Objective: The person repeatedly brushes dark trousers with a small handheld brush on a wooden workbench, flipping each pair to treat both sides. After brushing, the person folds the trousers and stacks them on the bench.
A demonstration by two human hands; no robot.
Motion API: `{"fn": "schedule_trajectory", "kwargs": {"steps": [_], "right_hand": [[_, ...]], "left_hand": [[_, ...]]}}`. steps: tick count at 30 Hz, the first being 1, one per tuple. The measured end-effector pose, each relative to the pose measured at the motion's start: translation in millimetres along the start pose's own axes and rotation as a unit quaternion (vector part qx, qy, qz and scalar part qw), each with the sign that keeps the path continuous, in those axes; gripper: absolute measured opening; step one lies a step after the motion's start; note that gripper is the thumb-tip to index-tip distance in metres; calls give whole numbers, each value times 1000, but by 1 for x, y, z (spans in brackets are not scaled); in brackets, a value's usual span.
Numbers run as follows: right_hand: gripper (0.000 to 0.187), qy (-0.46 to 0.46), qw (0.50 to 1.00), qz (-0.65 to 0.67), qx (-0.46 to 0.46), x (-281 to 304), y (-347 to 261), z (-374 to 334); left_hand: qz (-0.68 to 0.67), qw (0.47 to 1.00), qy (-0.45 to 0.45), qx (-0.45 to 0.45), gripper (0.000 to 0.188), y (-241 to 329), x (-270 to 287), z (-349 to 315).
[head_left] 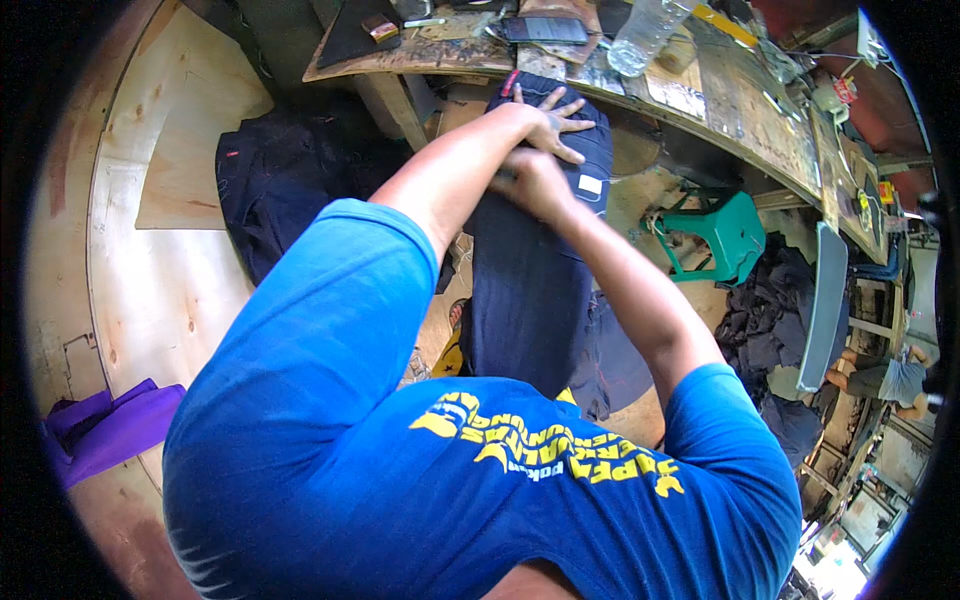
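A pair of dark navy trousers (530, 290) hangs in front of me from the wooden workbench's near edge toward my lap. At its top end is a small red tag, and a white label sits on its right side. My left hand (552, 122) lies open on the upper part of the trousers, fingers spread flat. Just below it, my right hand (538, 182) is over the same cloth, partly behind my left wrist. Motion smears its fingers, so I cannot make out their shape.
The workbench (735, 110) carries a phone (545, 30), a clear plastic bottle (640, 40) and small items. A green plastic stool (715, 235) stands to the right, near piled dark clothes (765, 310). More dark garments (275, 180) and purple cloth (115, 430) lie left. Another person (890, 380) is far right.
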State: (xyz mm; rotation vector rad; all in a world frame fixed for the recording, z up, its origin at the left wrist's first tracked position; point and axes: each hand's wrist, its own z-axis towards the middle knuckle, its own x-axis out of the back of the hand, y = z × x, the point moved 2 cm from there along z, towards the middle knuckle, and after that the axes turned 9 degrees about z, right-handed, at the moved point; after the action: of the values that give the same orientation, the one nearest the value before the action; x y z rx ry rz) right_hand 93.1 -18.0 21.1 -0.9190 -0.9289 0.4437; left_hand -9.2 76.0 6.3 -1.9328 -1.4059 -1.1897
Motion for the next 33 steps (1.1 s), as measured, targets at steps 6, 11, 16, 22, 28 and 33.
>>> {"fn": "schedule_trajectory", "kwargs": {"steps": [6,11,16,22,28,33], "right_hand": [[39,37,994,77,-63,-29,13,-31],[37,-219,952,179,-117,-43,-69,-82],[22,-5,986,145,-88,9,-11,6],[39,-37,979,164,-112,-63,-60,-131],[30,-308,897,297,-114,-47,-79,-128],[34,-51,991,39,-116,-24,-56,-88]], "left_hand": [[0,999,45,4,109,-9,-6,20],[-7,999,54,-8,106,-14,-8,22],[19,998,59,2,107,-13,-11,29],[12,998,67,11,106,-10,-10,22],[-6,999,26,-19,109,-8,4,8],[-1,1000,27,-10,108,-6,9,4]]}}
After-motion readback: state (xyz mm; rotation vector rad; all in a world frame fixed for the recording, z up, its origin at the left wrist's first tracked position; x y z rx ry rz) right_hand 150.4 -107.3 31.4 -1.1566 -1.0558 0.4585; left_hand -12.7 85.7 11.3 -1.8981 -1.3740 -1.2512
